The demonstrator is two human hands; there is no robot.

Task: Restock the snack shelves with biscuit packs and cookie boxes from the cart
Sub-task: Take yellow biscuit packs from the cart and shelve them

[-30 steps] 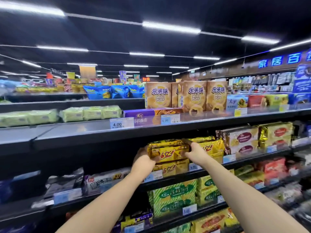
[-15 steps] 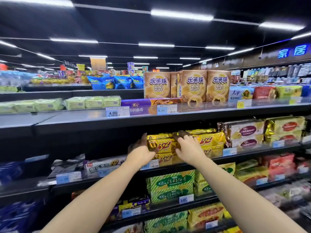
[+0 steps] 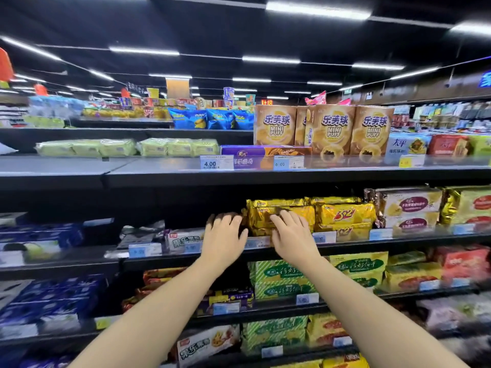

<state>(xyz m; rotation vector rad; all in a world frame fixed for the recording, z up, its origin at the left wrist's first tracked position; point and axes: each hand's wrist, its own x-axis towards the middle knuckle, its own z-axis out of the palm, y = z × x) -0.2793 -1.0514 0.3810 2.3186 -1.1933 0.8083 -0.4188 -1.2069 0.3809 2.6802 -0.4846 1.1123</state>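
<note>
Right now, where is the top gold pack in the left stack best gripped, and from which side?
Probably across its front long edge, thumb below and fingers on top, from the aisle: the top gold pack lies flat, long face forward, with a gap above, and its right end butts the neighbouring gold stack.

Lights (image 3: pixel 317 10): long white strips crossing the dark ceiling above you.
Tag (image 3: pixel 215 162): white, reads 4.00, straight ahead of you.
Lantern (image 3: pixel 5 65): red shape at your far left; probably a lantern, blurred.
Sign (image 3: pixel 485 79): blue glow, cut off at your right.
</note>
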